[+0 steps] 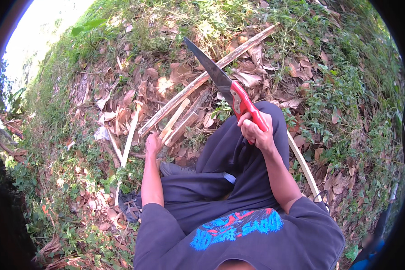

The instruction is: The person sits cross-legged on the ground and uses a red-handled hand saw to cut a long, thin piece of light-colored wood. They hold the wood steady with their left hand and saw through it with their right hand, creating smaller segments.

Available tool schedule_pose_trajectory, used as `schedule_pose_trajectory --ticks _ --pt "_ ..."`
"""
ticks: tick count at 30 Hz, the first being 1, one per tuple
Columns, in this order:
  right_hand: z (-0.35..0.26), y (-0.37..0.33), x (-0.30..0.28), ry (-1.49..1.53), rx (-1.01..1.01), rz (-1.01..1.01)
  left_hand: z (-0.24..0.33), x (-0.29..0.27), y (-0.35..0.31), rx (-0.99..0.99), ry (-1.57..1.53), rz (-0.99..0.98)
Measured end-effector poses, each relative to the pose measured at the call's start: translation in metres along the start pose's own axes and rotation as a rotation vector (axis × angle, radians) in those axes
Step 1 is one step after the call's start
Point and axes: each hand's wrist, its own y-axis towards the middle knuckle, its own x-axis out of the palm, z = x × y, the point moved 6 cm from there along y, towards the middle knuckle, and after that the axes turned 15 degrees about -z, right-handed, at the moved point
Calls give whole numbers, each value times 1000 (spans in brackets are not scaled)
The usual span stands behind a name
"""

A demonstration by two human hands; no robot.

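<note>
My right hand (257,129) is closed round the red handle of a pruning saw (219,76), held up over my raised knee. Its dark blade points up and to the left, passing over a long, pale-barked pole (184,93) on the ground. My left hand (154,144) is lowered to the left of my shins, fingers closed at the near end of a short split wooden stick (175,118). Part of that grip is hidden from above. Right beside this stick lies a thicker wooden piece (182,128).
Pale peeled sticks (131,132) lie left of my left hand, and another pale strip (303,166) runs past my right side. Dry brown leaves (252,78) and low green weeds (319,108) cover the ground. My folded legs (202,189) fill the middle.
</note>
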Motion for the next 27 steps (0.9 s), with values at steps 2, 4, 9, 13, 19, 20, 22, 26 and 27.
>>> schedule_pose_trajectory --ticks 2,4,9,13,19,20,22,26,27 --pt "3 -2 -2 -14 -1 7 6 -1 -1 17 15 -22" --pt "3 0 2 -11 -5 1 -2 -4 -7 28 33 -32" --pt "3 0 5 -48 -53 -22 21 -34 -29 199 -99 201" --pt "7 -1 5 -72 -59 -19 50 -54 -55 162 -216 218" --pt "7 1 25 -75 -86 -36 69 -40 -57 208 -287 255" --pt "5 0 33 -83 -76 -30 70 -35 -55 190 -286 260" --pt "1 -7 51 -98 -60 -15 71 -27 -53 157 -282 269" --pt "5 -21 84 -74 -22 -28 55 -14 -51 130 -301 259" --pt "7 -22 94 -57 -18 -35 52 -12 -50 133 -304 259"
